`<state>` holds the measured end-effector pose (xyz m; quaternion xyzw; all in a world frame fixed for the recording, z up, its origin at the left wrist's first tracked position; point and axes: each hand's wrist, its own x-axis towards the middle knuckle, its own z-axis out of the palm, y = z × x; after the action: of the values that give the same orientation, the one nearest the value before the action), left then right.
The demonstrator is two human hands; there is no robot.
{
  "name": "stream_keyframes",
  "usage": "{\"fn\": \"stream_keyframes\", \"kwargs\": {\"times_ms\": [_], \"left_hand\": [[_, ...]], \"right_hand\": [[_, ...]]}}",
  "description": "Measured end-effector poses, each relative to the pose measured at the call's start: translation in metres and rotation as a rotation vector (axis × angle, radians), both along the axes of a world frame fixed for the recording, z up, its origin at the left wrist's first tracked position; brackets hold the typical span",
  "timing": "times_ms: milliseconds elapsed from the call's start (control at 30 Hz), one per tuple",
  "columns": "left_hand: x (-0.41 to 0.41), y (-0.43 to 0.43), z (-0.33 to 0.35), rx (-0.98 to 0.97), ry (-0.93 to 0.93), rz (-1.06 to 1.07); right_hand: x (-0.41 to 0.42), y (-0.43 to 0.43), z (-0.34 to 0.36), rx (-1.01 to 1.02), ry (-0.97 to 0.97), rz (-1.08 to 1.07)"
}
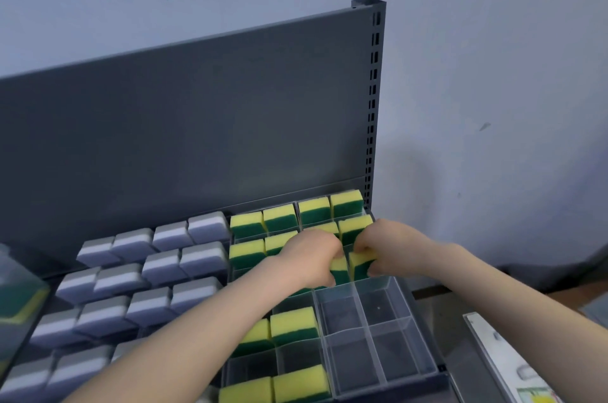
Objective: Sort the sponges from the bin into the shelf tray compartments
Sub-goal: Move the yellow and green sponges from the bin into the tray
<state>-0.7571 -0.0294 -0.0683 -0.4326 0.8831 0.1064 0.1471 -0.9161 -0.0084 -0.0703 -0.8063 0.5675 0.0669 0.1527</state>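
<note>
Left hand [314, 259] gripping yellow-green sponge [339, 268], right hand [394, 248] pinching second sponge [362, 263] just beside, perhaps touching, over clear tray [366, 320], grey sponges [158, 267] leftward.

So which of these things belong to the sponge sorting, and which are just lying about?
Job: left hand, gripping the left yellow-green sponge; right hand, gripping the right yellow-green sponge; clear tray; grey sponges; bin at left edge.
Lying about: white board, lower right; grey back panel.
</note>
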Motion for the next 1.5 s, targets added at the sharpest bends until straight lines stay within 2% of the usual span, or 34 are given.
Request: {"fn": "stream_keyframes", "kwargs": {"times_ms": [333,567,800,933,1100,1300,1500], "left_hand": [[0.009,0.012,-0.012,-0.024,0.127,0.087],[0.018,0.022,0.000,-0.069,0.283,0.152],[0.064,0.040,0.023,-0.282,0.470,0.401],[0.104,0.057,0.026,-0.406,0.384,0.586],[0.162,0.080,0.029,-0.498,0.213,0.776],[0.226,0.107,0.029,-0.471,0.163,0.932],[0.296,0.132,0.028,-0.444,0.117,0.961]], "right_hand": [[-0.005,0.009,-0.017,-0.029,-0.089,-0.039],[-0.013,0.010,-0.001,-0.047,-0.121,-0.052],[0.008,0.008,0.032,-0.236,-0.389,-0.051],[0.047,0.002,0.029,-0.250,-0.479,0.019],[0.097,0.003,0.023,-0.216,-0.459,0.195],[0.158,0.009,0.025,-0.143,-0.443,0.279],[0.228,0.023,0.028,-0.124,-0.401,0.303]]}}
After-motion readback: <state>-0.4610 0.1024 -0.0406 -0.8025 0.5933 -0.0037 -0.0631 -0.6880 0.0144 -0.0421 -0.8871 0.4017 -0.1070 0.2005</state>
